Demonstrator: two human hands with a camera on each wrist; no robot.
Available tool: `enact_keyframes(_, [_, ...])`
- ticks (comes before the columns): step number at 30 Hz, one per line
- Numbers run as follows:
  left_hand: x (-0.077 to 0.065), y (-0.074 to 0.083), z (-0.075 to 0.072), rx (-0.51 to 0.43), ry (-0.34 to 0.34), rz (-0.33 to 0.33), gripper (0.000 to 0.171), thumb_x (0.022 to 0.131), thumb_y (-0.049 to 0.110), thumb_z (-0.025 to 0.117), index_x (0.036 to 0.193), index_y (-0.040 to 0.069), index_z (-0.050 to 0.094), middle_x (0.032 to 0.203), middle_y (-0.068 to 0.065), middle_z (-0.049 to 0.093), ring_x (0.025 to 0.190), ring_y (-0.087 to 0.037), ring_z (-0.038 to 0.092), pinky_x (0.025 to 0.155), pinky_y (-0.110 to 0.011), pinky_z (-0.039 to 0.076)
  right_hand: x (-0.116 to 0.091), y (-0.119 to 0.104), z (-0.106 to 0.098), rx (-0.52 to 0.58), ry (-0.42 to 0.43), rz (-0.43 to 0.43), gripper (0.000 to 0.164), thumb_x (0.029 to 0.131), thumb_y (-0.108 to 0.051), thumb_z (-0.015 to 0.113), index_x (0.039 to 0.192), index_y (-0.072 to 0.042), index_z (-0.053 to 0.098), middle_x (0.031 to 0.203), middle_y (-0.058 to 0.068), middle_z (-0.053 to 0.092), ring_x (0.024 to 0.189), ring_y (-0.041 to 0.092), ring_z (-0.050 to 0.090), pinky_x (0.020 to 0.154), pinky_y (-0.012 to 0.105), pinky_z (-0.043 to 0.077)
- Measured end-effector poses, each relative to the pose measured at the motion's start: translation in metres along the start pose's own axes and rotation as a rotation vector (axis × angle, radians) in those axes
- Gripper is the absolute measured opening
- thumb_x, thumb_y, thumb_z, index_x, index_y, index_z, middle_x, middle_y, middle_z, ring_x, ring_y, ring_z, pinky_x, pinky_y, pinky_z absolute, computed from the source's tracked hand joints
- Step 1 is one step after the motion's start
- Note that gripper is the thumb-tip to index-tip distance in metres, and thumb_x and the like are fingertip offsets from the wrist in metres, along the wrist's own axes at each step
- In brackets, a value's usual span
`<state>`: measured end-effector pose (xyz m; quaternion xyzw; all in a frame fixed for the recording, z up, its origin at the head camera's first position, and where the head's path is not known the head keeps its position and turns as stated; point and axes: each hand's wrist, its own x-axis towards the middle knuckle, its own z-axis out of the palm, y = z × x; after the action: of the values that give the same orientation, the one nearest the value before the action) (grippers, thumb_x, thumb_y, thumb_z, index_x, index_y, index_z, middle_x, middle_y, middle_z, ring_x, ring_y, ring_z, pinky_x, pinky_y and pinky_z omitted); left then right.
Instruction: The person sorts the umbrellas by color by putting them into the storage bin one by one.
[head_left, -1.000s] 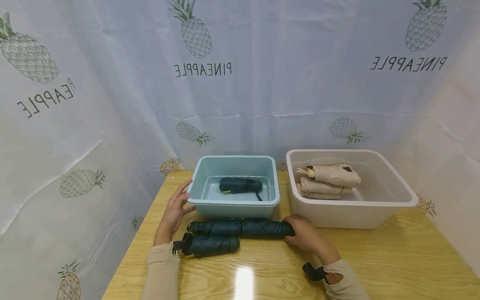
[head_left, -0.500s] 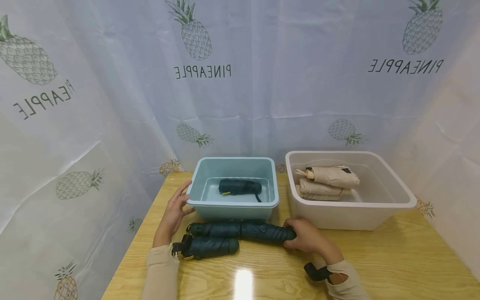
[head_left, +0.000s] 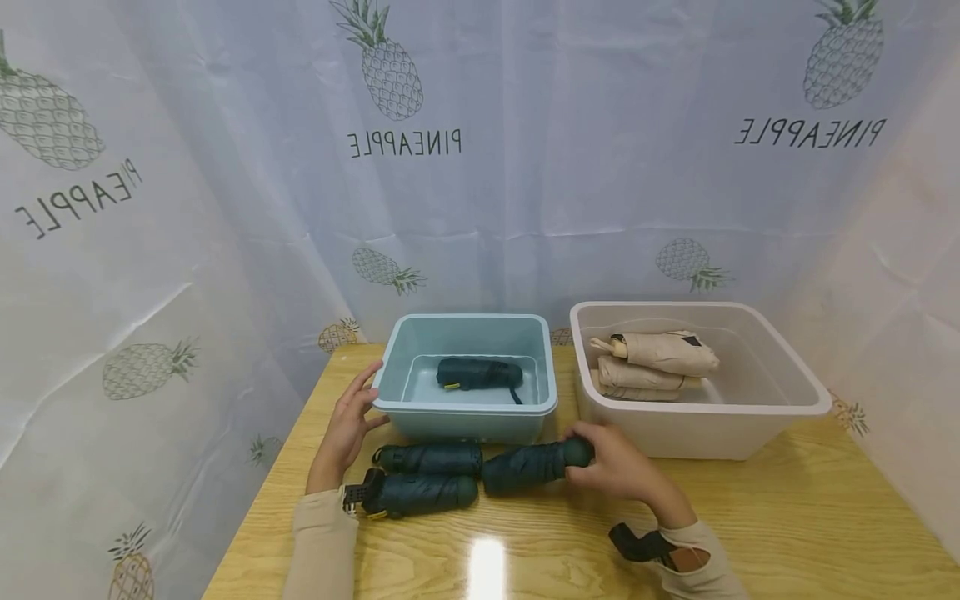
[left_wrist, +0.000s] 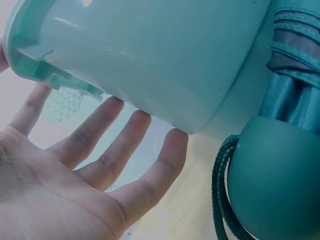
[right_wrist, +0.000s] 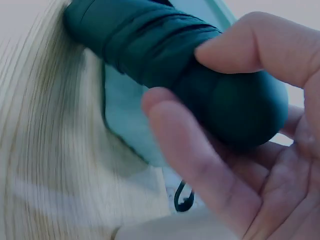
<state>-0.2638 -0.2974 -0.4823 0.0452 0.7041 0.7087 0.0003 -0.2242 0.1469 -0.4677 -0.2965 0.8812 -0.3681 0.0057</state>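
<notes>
Hands apart. Right hand grips one end of a dark umbrella at five o'clock from the blue bin. Left hand, fingers extended, touches the bin at eight o'clock. Risk: end-only grip could let the far end swing into the neighbouring umbrella.

Right hand: cut off by the right edge of its wrist view; some fingers hidden behind the held umbrella.
Held umbrella: rounded end partly covered by that hand; far end cut off at the top in the right wrist view.
Left hand: palm cut off in its wrist view.
Lowest beige umbrella, beyond the right hand: mostly hidden under the pile.
Yellow tag, right of the left hand: too small to read.
</notes>
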Motion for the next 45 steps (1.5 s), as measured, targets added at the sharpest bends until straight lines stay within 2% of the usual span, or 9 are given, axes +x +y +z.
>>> enact_keyframes(5, [0.001,-0.001,-0.001,-0.006,0.003,0.002,0.053,0.109,0.026,0.044,0.161,0.023,0.034,0.158,-0.015,0.036,0.143,-0.04,0.039,0.106,-0.068,0.041,0.001,-0.005,0.0,0.167,0.003,-0.003,0.031,0.078,-0.002,0.074,0.106,-0.013,0.066,0.093,0.006,0.066,0.068,0.004,0.055,0.058,0.025,0.05])
enact_keyframes(9, [0.002,-0.001,-0.001,-0.007,0.003,0.002,0.053,0.109,0.026,0.044,0.161,0.023,0.034,0.156,-0.017,0.038,0.142,-0.04,0.041,0.105,-0.067,0.041,0.001,-0.009,-0.001,0.281,-0.01,0.022,0.031,0.079,0.0,0.073,0.108,-0.011,0.066,0.1,0.013,0.064,0.074,0.009,0.059,0.061,0.027,0.053])
enact_keyframes(18, [0.002,-0.001,-0.001,-0.014,0.009,0.002,0.053,0.109,0.025,0.044,0.161,0.024,0.034,0.156,-0.017,0.039,0.141,-0.041,0.042,0.105,-0.068,0.042,-0.001,-0.016,-0.005,0.355,0.0,0.023,0.035,0.082,-0.001,0.075,0.115,-0.01,0.065,0.106,0.018,0.063,0.079,0.012,0.062,0.065,0.029,0.056])
enact_keyframes(23, [0.002,-0.001,-0.001,-0.024,0.003,0.0,0.054,0.108,0.025,0.044,0.161,0.023,0.034,0.159,-0.016,0.037,0.144,-0.041,0.04,0.106,-0.069,0.041,-0.002,-0.023,-0.007,0.42,0.009,-0.01,0.037,0.083,0.002,0.075,0.117,-0.008,0.064,0.108,0.02,0.063,0.077,0.013,0.064,0.064,0.031,0.057])
enact_keyframes(29, [0.001,-0.002,-0.002,-0.021,0.004,0.002,0.053,0.108,0.025,0.044,0.161,0.023,0.034,0.158,-0.016,0.037,0.143,-0.042,0.041,0.105,-0.068,0.042,-0.002,-0.033,-0.013,0.531,0.022,-0.113,0.038,0.086,0.008,0.07,0.121,-0.004,0.063,0.12,0.025,0.064,0.082,0.013,0.069,0.065,0.034,0.06])
enact_keyframes(32, [0.001,-0.002,-0.002,-0.02,0.008,-0.001,0.053,0.108,0.025,0.044,0.161,0.023,0.035,0.158,-0.016,0.037,0.142,-0.042,0.041,0.105,-0.068,0.042,-0.001,-0.036,-0.014,0.612,0.038,-0.166,0.038,0.087,0.012,0.067,0.123,0.0,0.06,0.127,0.02,0.064,0.088,0.014,0.071,0.068,0.037,0.061])
enact_keyframes(36, [0.001,-0.002,-0.003,-0.023,0.012,-0.005,0.053,0.108,0.024,0.044,0.161,0.022,0.035,0.159,-0.016,0.036,0.142,-0.042,0.041,0.105,-0.068,0.042,0.001,-0.038,-0.013,0.79,0.054,-0.215,0.04,0.088,0.018,0.062,0.125,0.004,0.057,0.131,0.008,0.065,0.102,0.018,0.072,0.075,0.044,0.062])
enact_keyframes(40, [0.002,-0.002,-0.003,-0.029,0.012,-0.008,0.053,0.108,0.024,0.044,0.16,0.023,0.035,0.159,-0.015,0.036,0.144,-0.041,0.041,0.105,-0.069,0.041,0.003,-0.042,-0.012,0.955,0.075,-0.221,0.045,0.088,0.021,0.06,0.125,-0.003,0.056,0.133,0.003,0.064,0.111,0.021,0.07,0.081,0.049,0.06])
enact_keyframes(45, [0.003,0.0,-0.002,-0.036,0.01,-0.006,0.053,0.108,0.025,0.044,0.16,0.023,0.035,0.158,-0.016,0.038,0.144,-0.041,0.041,0.106,-0.069,0.041,0.006,-0.044,-0.01,1.007,0.11,-0.213,0.05,0.088,0.021,0.058,0.126,-0.011,0.057,0.132,0.003,0.061,0.111,0.021,0.069,0.082,0.044,0.061])
